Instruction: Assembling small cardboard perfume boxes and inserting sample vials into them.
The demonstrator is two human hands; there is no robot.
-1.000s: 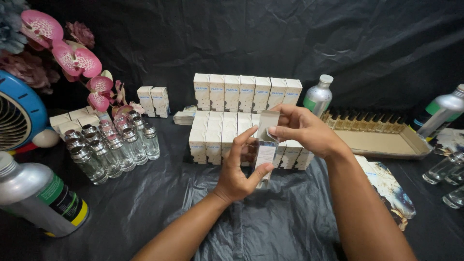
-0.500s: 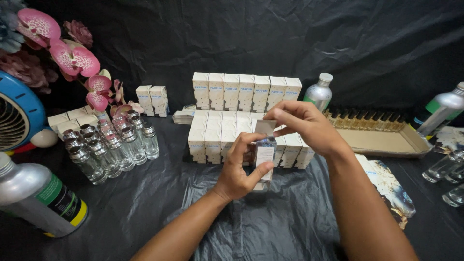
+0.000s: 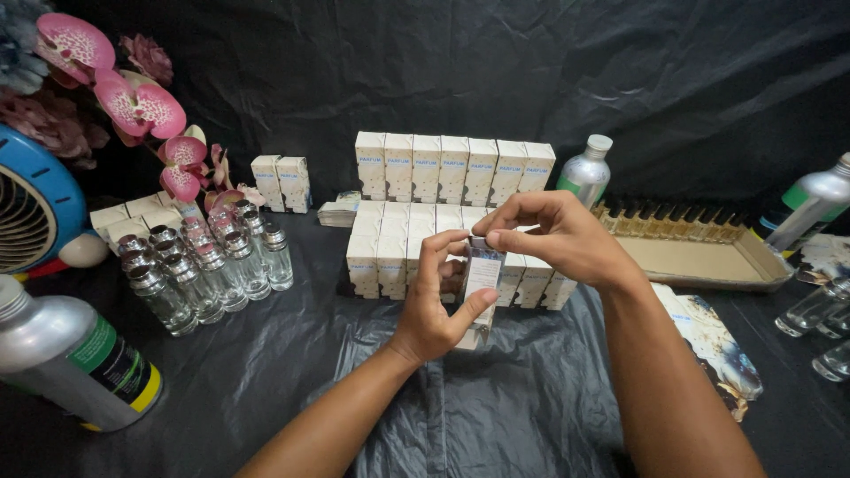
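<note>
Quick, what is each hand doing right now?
Left hand: closed around small clear glass bottle.
Right hand: fingers pinching the bottle's top.

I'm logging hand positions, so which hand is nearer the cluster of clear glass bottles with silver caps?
Left. The left hand grips the small box just to the right of the clear glass bottles; the right hand pinches the box's top, farther right.
</note>
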